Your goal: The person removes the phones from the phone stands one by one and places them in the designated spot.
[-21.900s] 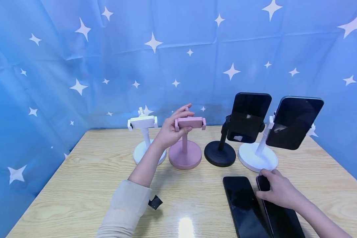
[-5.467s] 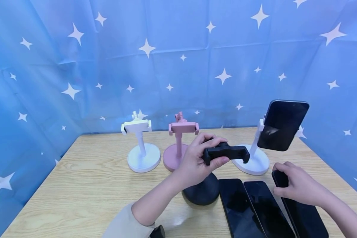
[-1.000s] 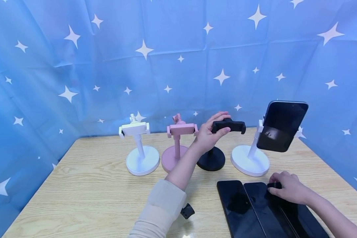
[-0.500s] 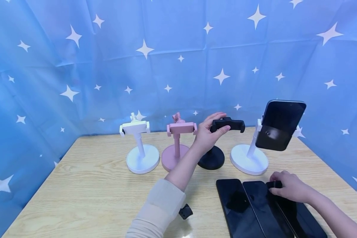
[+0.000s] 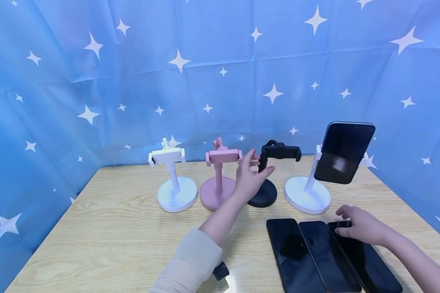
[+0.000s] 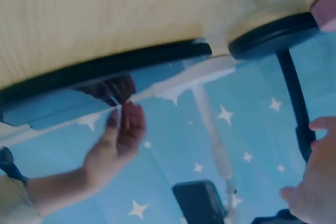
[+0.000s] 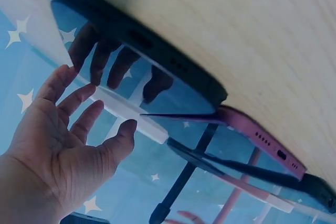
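My left hand (image 5: 251, 177) is beside the upright post of a black phone stand (image 5: 280, 152), its thumb and fingers spread apart. The stand's clamp holds nothing and its round base rests on the table. In the left wrist view the black post (image 6: 294, 90) rises next to that hand's fingertips. My right hand (image 5: 364, 226) hovers at the upper end of the rightmost of three dark phones (image 5: 370, 264), fingers parted. The right wrist view shows the loosely bent fingers of the right hand (image 7: 68, 150) mirrored in the phone's glass (image 7: 126, 59).
Two more phones, a left one (image 5: 295, 264) and a middle one (image 5: 330, 260), lie alongside. A white stand (image 5: 308, 197) at right carries a phone (image 5: 344, 152). Pink (image 5: 223, 158) and white (image 5: 168, 156) stands without phones stand left. A starry blue cloth (image 5: 205, 81) hangs behind.
Earlier the black stand held a phone; later my left hand gripped it nearer the front. Now it stands back in the row, just released. The right hand has let go of the third phone, laid alongside the others.
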Demonstrator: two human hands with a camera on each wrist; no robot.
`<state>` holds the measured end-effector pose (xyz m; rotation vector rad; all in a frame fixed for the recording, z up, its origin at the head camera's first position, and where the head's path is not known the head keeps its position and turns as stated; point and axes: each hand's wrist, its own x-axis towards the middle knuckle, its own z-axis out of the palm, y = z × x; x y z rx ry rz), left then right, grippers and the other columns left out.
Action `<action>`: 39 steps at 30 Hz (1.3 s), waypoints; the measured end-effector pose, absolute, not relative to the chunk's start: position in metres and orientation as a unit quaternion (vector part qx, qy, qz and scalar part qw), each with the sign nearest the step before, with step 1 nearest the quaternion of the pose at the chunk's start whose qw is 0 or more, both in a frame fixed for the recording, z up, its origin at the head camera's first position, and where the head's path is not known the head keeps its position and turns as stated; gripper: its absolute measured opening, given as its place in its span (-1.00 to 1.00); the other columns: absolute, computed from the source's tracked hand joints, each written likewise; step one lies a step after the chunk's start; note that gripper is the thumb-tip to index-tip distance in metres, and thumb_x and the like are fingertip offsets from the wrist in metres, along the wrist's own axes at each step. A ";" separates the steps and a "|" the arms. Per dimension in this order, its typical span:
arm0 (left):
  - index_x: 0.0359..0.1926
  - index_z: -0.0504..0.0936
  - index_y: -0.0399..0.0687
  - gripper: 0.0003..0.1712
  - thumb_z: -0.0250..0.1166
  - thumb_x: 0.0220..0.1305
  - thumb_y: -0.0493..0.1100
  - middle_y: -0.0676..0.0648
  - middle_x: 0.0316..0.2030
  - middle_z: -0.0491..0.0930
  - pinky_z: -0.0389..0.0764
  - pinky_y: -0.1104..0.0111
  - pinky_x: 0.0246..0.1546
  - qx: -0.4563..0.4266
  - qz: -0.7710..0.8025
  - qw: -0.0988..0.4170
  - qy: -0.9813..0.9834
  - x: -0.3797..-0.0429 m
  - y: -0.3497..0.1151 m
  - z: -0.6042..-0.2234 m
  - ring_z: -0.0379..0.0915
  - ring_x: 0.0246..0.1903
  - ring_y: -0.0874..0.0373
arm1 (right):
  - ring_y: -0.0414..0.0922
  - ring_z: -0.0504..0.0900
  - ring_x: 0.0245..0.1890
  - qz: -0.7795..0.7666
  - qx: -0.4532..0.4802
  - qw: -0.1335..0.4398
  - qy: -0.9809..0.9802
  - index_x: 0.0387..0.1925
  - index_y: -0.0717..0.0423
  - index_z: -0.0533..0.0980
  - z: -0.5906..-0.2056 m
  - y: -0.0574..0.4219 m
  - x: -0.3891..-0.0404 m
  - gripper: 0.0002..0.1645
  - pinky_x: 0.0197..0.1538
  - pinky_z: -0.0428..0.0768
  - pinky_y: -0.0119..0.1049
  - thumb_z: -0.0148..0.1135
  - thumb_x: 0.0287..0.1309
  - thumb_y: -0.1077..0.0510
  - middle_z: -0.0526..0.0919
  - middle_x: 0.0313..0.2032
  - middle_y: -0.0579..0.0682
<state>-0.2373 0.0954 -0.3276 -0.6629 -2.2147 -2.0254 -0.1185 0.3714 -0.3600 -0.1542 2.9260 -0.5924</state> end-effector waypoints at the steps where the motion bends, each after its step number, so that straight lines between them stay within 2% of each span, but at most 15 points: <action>1: 0.27 0.25 -0.14 -0.27 0.33 0.10 -0.09 -0.09 0.01 0.42 0.48 0.27 -0.05 -0.205 -0.659 0.032 -0.723 -0.235 0.097 -0.329 0.40 -0.01 0.06 | 0.20 0.52 -0.21 -0.200 -0.046 0.073 0.976 -0.11 0.52 0.36 -0.358 0.372 -0.118 -0.39 -0.27 0.54 -0.06 0.30 -0.02 0.09 0.52 -0.22 0.32; 6: 0.14 0.39 -0.18 -0.45 0.28 0.15 -0.08 -0.09 -0.11 0.48 0.51 0.38 -0.18 -0.172 -0.638 -0.010 -0.751 -0.219 0.110 -0.331 0.46 -0.15 0.14 | 0.28 0.49 -0.17 -0.200 -0.035 0.032 0.979 -0.07 0.58 0.31 -0.345 0.374 -0.116 -0.34 -0.24 0.53 0.02 0.29 0.02 0.08 0.50 -0.20 0.40; 15: 0.29 0.26 -0.06 -0.37 0.17 0.25 0.02 0.04 0.04 0.47 0.47 0.49 -0.09 -0.245 -0.560 -0.088 -0.787 -0.194 0.143 -0.313 0.42 0.04 0.22 | 0.41 0.39 -0.08 -0.224 -0.019 -0.033 0.974 0.01 0.59 0.25 -0.311 0.378 -0.107 -0.34 -0.16 0.47 0.15 0.18 0.15 0.07 0.40 -0.08 0.50; 18: 0.31 0.21 -0.10 -0.36 0.11 0.29 0.04 0.03 0.13 0.42 0.43 0.48 -0.02 -0.271 -0.541 -0.085 -0.792 -0.189 0.150 -0.304 0.37 0.11 0.22 | 0.41 0.39 -0.06 -0.237 -0.015 -0.059 0.970 0.06 0.61 0.18 -0.299 0.380 -0.106 -0.30 -0.17 0.53 0.03 0.17 0.17 0.08 0.37 -0.05 0.55; 19: 0.32 0.19 -0.12 -0.36 0.08 0.31 0.05 0.02 0.15 0.40 0.42 0.47 0.00 -0.279 -0.535 -0.082 -0.793 -0.189 0.153 -0.302 0.35 0.13 0.21 | 0.36 0.43 -0.08 -0.241 -0.014 -0.073 0.968 0.07 0.61 0.17 -0.296 0.379 -0.106 -0.29 -0.20 0.57 -0.09 0.17 0.17 0.09 0.37 -0.05 0.55; 21: 0.35 0.11 -0.12 -0.34 0.02 0.34 0.05 0.00 0.21 0.35 0.40 0.46 0.04 -0.295 -0.524 -0.077 -0.795 -0.188 0.158 -0.300 0.32 0.15 0.20 | 0.01 0.57 -0.13 -0.253 -0.014 -0.097 0.963 0.11 0.60 0.15 -0.290 0.378 -0.107 -0.27 -0.29 0.57 -0.37 0.17 0.16 0.10 0.39 -0.04 0.53; 22: 0.37 0.07 -0.11 -0.33 -0.01 0.35 0.05 -0.01 0.22 0.32 0.38 0.44 0.07 -0.302 -0.523 -0.074 -0.794 -0.188 0.160 -0.299 0.30 0.17 0.19 | -0.21 0.57 -0.17 -0.259 -0.016 -0.109 0.960 0.12 0.60 0.13 -0.288 0.377 -0.107 -0.26 -0.34 0.52 -0.50 0.17 0.17 0.10 0.40 -0.04 0.52; 24: 0.39 -0.01 -0.09 -0.32 -0.04 0.37 0.05 -0.03 0.25 0.28 0.36 0.41 0.10 -0.315 -0.522 -0.069 -0.790 -0.188 0.165 -0.297 0.27 0.19 0.17 | -0.30 0.56 -0.23 -0.267 -0.017 -0.131 0.955 0.17 0.59 0.08 -0.283 0.374 -0.109 -0.22 -0.39 0.37 -0.68 0.17 0.17 0.10 0.42 -0.04 0.50; 26: 0.41 -0.10 -0.04 -0.29 -0.05 0.37 0.04 -0.04 0.26 0.25 0.34 0.39 0.11 -0.324 -0.525 -0.064 -0.785 -0.188 0.168 -0.295 0.25 0.19 0.17 | -0.59 0.42 -0.28 -0.272 -0.016 -0.149 0.951 0.22 0.57 0.03 -0.279 0.370 -0.111 -0.17 -0.40 0.33 -0.71 0.16 0.18 0.09 0.42 -0.04 0.48; 27: 0.41 -0.11 -0.03 -0.29 -0.05 0.37 0.04 -0.04 0.26 0.24 0.33 0.38 0.12 -0.326 -0.527 -0.062 -0.782 -0.187 0.169 -0.294 0.24 0.20 0.17 | -0.47 0.50 -0.25 -0.275 -0.017 -0.155 0.949 0.24 0.56 -0.01 -0.277 0.367 -0.112 -0.15 -0.40 0.32 -0.70 0.15 0.18 0.08 0.40 -0.02 0.49; 31: 0.42 -0.18 -0.03 -0.27 -0.06 0.38 0.01 -0.07 0.29 0.16 0.30 0.38 0.15 -0.335 -0.537 -0.059 -0.772 -0.185 0.172 -0.289 0.18 0.23 0.18 | -0.54 0.43 -0.22 -0.287 -0.023 -0.183 0.940 0.31 0.42 -0.03 -0.269 0.361 -0.118 -0.17 -0.40 0.29 -0.70 0.14 0.19 0.12 0.34 0.06 0.51; 33: 0.42 -0.18 -0.05 -0.28 -0.06 0.38 -0.02 -0.07 0.31 0.12 0.26 0.40 0.18 -0.338 -0.541 -0.054 -0.769 -0.184 0.174 -0.287 0.13 0.26 0.19 | -0.17 0.55 -0.10 -0.289 -0.029 -0.192 0.937 0.31 0.37 0.02 -0.265 0.359 -0.120 -0.22 -0.39 0.27 -0.72 0.12 0.21 0.14 0.30 0.10 0.49; 34: 0.41 -0.17 -0.06 -0.29 -0.06 0.38 -0.05 -0.07 0.31 0.12 0.26 0.41 0.18 -0.342 -0.542 -0.048 -0.766 -0.184 0.175 -0.286 0.13 0.26 0.20 | -0.29 0.53 -0.14 -0.289 -0.032 -0.201 0.936 0.29 0.34 0.07 -0.264 0.358 -0.121 -0.27 -0.39 0.27 -0.73 0.12 0.20 0.15 0.36 0.06 0.44; 37: 0.37 -0.06 -0.11 -0.38 -0.07 0.38 -0.14 -0.08 0.24 0.24 0.32 0.48 0.08 -0.350 -0.551 -0.030 -0.757 -0.184 0.180 -0.282 0.25 0.17 0.24 | -0.29 0.56 -0.21 -0.281 -0.034 -0.220 0.934 0.21 0.34 0.20 -0.260 0.357 -0.121 -0.40 -0.42 0.26 -0.70 0.11 0.21 0.18 0.50 -0.13 0.19; 39: 0.33 0.02 -0.15 -0.45 -0.07 0.38 -0.19 -0.09 0.16 0.33 0.36 0.53 0.01 -0.348 -0.557 -0.020 -0.754 -0.184 0.184 -0.280 0.33 0.08 0.27 | -0.63 0.42 -0.31 -0.283 -0.041 -0.230 0.930 0.14 0.37 0.27 -0.260 0.357 -0.121 -0.48 -0.43 0.29 -0.69 0.11 0.19 0.22 0.53 -0.24 0.15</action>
